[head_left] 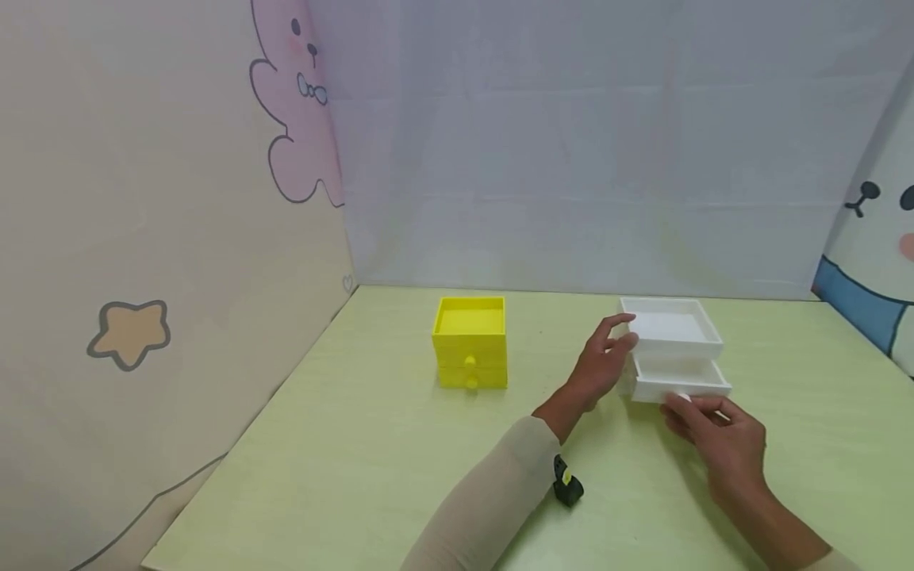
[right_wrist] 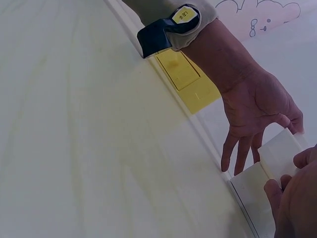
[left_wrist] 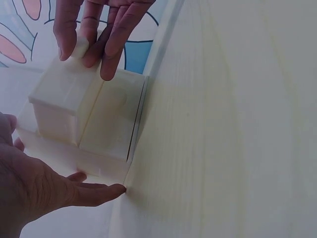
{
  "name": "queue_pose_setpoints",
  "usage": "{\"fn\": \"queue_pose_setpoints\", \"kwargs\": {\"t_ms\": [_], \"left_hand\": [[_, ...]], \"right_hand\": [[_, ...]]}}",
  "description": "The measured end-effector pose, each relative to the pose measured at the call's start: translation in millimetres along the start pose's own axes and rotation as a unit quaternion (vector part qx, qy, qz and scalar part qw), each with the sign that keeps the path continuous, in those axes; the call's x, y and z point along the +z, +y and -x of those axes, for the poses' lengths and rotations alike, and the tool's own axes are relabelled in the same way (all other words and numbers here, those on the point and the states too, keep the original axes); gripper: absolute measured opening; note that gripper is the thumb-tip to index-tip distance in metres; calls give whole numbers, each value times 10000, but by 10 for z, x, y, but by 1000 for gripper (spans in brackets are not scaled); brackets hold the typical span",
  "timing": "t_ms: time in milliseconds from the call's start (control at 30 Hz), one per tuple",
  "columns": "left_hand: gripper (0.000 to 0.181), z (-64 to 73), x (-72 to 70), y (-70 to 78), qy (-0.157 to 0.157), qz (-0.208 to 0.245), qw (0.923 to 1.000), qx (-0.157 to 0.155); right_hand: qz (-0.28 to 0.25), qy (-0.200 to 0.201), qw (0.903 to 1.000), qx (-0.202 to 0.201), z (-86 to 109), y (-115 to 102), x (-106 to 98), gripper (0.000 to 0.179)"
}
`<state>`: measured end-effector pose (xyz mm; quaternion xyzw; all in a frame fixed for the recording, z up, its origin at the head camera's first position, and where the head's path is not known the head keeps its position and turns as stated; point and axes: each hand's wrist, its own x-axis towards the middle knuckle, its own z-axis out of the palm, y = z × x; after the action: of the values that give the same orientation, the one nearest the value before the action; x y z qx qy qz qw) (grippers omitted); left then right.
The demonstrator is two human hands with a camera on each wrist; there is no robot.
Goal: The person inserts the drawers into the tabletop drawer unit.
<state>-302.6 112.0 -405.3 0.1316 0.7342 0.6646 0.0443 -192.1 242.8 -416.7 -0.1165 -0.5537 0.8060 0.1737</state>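
A small white drawer box [head_left: 709,346] with a tray-like top stands on the right part of the table. Its upper drawer [head_left: 681,389] is pulled out toward me, and the inside shows bare. My right hand [head_left: 731,448] pinches the round white knob [left_wrist: 80,47] on that drawer's front. At the box's left side is my left hand [head_left: 600,366], its fingers fairly straight and spread along the wall. In the right wrist view those fingers [right_wrist: 242,148] point down toward the tabletop. Below the pulled drawer, the lower drawer front [left_wrist: 114,116] sits flush.
A yellow drawer box [head_left: 471,349] with two knobs stands to the left on the pale wooden table [head_left: 343,476]. A black strap device [head_left: 567,484] is on the left sleeve. Printed cloth [head_left: 571,159] hangs behind the table's far edge.
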Motion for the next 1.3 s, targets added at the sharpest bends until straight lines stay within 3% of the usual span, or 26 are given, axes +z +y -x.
{"fn": "queue_pose_setpoints", "kwargs": {"t_ms": [467, 700, 1300], "left_hand": [[28, -20, 16, 27, 2, -71, 10000, -19], [28, -15, 18, 31, 19, -1, 10000, -20], [27, -9, 8, 19, 40, 168, 9998, -18]], "right_hand": [[-169, 330, 9993, -53, -179, 12, 95, 16], [-254, 569, 9980, 113, -237, -11, 172, 17], [-166, 727, 9970, 223, -313, -9, 210, 17]]}}
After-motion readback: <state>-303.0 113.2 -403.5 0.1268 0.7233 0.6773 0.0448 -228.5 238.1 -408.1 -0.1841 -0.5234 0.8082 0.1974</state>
